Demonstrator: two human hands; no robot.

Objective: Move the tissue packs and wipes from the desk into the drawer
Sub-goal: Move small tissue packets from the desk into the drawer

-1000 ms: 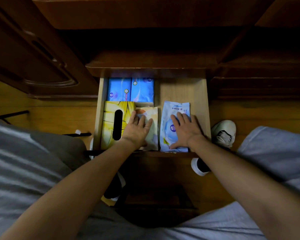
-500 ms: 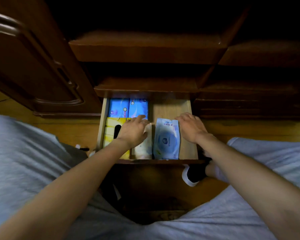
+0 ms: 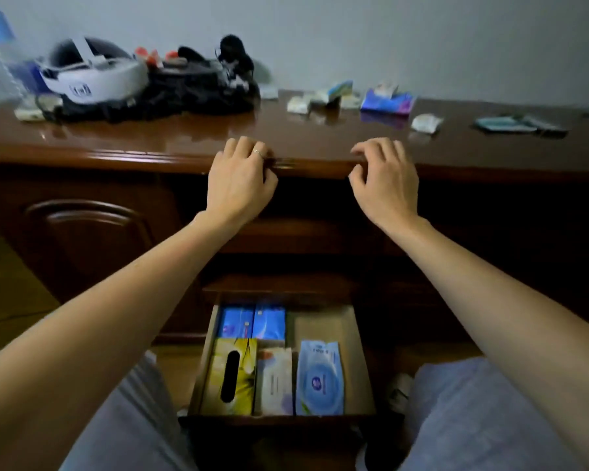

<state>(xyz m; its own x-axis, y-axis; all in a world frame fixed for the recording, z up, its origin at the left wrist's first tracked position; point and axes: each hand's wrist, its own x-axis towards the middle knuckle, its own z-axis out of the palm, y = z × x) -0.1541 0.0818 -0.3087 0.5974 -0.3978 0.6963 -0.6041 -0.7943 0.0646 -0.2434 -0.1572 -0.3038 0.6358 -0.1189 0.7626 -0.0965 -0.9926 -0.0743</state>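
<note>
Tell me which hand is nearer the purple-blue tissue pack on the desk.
Right. The right hand is at the desk edge just below and left of the purple-blue tissue pack; the left hand is farther left along the same edge.

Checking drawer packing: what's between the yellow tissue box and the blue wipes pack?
Head view: one pale wipes pack lies between the yellow tissue box and blue wipes pack.
</note>
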